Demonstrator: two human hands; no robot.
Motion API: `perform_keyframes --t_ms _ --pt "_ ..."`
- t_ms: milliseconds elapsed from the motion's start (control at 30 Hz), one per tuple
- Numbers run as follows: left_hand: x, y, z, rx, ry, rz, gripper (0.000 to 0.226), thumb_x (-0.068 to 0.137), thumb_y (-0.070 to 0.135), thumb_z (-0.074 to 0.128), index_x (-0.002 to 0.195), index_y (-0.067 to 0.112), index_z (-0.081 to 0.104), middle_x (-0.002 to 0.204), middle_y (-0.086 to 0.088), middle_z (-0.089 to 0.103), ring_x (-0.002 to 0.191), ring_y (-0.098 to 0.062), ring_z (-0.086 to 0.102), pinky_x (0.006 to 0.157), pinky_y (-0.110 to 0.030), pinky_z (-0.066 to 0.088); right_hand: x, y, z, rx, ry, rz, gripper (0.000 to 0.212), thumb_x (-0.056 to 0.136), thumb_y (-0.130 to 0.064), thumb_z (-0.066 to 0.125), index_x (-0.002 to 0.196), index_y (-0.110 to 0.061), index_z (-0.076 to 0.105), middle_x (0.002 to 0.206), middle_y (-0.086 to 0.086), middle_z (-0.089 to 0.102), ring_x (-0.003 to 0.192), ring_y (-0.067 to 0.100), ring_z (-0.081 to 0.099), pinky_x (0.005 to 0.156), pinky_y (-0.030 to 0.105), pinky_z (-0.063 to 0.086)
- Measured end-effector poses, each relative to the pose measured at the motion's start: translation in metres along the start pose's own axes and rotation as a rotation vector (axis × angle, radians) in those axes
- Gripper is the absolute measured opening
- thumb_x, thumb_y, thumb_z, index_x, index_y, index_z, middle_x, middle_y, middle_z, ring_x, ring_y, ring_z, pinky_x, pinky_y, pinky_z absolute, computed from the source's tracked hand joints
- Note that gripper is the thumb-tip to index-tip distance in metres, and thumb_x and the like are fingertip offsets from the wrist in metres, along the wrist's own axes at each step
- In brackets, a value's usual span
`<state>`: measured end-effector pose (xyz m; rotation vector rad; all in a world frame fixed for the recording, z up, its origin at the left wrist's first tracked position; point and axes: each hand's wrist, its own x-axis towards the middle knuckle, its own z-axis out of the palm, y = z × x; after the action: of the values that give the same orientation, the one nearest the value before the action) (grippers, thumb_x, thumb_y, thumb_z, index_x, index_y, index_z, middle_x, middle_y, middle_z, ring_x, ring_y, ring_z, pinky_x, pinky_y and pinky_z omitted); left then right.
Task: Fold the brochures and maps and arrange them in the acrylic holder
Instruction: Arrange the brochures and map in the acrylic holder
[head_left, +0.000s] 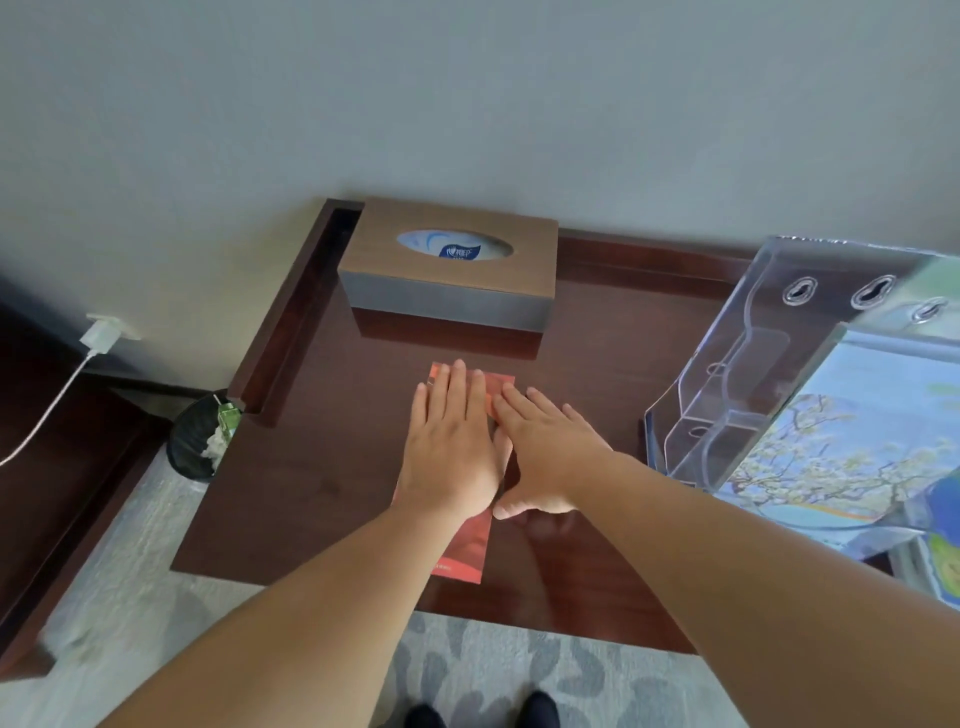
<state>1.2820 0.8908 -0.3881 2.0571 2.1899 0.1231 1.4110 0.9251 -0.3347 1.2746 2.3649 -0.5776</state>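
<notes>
Here, both hands flatten a red brochure (464, 546) on the dark desk (311, 493).

From the head camera: the left hand (451, 441) and right hand (546, 457) lie side by side on the brochure, fingers straight and close together, gripping nothing. The narrow, glossy strip runs near to far at the desk's centre, well left of the clear, stepped acrylic holder (727, 395). The wood looks polished (it mirrors the tissue box (447, 270)), so slick paper could skid under uneven pressure and crease crooked. Stiff stock may also spring open once released. A large blue map (857, 441) leans against the holder and could slip.
</notes>
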Motion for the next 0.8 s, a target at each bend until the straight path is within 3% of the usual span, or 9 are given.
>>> perform_keyframes --t_ms 200,400,500,567,633,700,800 --pt "-0.041 -0.009 -0.004 0.03 0.003 0.132 0.072 0.098 0.051 0.013 0.152 0.005 0.023 0.16 -0.016 0.017 0.15 -0.027 0.007 0.121 -0.046 0.012 -0.002 -0.003 -0.004 -0.023 -0.045 0.025 0.123 0.075 -0.057 0.072 0.156 -0.021 -0.013 0.163 -0.007 -0.019 0.151 0.016 -0.013 0.12 0.053 0.004" --pt "-0.079 -0.019 -0.003 0.07 -0.105 0.118 0.073 0.098 0.057 0.012 0.154 0.011 0.008 0.161 -0.014 0.005 0.15 -0.026 0.0 0.121 -0.047 0.009 -0.004 -0.006 -0.008 -0.028 -0.085 0.039 0.13 0.071 -0.067 0.072 0.155 -0.02 -0.017 0.162 -0.007 -0.022 0.15 0.018 -0.015 0.121 0.053 0.003" --pt "-0.077 -0.018 -0.012 0.033 -0.14 0.09 0.075 0.095 0.059 0.018 0.155 0.015 0.011 0.163 -0.01 0.004 0.15 -0.024 -0.003 0.122 -0.043 0.003 -0.004 -0.013 -0.011 -0.009 -0.076 0.072 0.125 0.076 -0.057 0.074 0.156 -0.018 -0.013 0.164 -0.004 -0.017 0.152 0.021 -0.01 0.122 0.052 0.007" --pt "-0.066 -0.015 -0.024 -0.063 -0.141 0.057 0.064 0.094 0.052 0.035 0.149 0.02 0.029 0.16 -0.006 0.02 0.148 -0.022 0.013 0.118 -0.04 0.014 -0.006 -0.022 -0.011 0.135 0.01 0.133 0.108 0.083 -0.047 0.07 0.157 -0.017 -0.002 0.165 0.001 -0.002 0.152 0.025 0.004 0.121 0.048 0.017" --pt "-0.052 -0.015 -0.039 -0.183 -0.093 -0.06 0.046 0.093 0.038 0.048 0.136 0.023 0.047 0.148 -0.002 0.037 0.137 -0.024 0.03 0.108 -0.04 0.029 -0.012 -0.035 -0.006 0.365 0.157 0.217 0.081 0.087 -0.04 0.064 0.153 -0.016 0.021 0.155 0.007 0.027 0.141 0.03 0.032 0.11 0.044 0.036" --pt "-0.035 -0.014 -0.053 -0.337 -0.078 -0.262 0.037 0.092 0.028 0.05 0.127 0.021 0.054 0.137 -0.006 0.045 0.126 -0.03 0.039 0.1 -0.043 0.036 -0.021 -0.047 -0.001 0.613 0.237 0.327 0.057 0.087 -0.035 0.058 0.138 -0.014 0.043 0.132 0.01 0.046 0.12 0.032 0.051 0.095 0.04 0.047" --pt "-0.014 -0.012 -0.067 -0.548 -0.117 -0.566 0.04 0.09 0.025 0.048 0.129 0.016 0.051 0.131 -0.016 0.046 0.118 -0.039 0.044 0.094 -0.044 0.041 -0.03 -0.06 0.001 1.025 0.2 0.439 0.049 0.085 -0.029 0.055 0.13 -0.013 0.05 0.121 0.01 0.056 0.1 0.029 0.061 0.079 0.034 0.053"
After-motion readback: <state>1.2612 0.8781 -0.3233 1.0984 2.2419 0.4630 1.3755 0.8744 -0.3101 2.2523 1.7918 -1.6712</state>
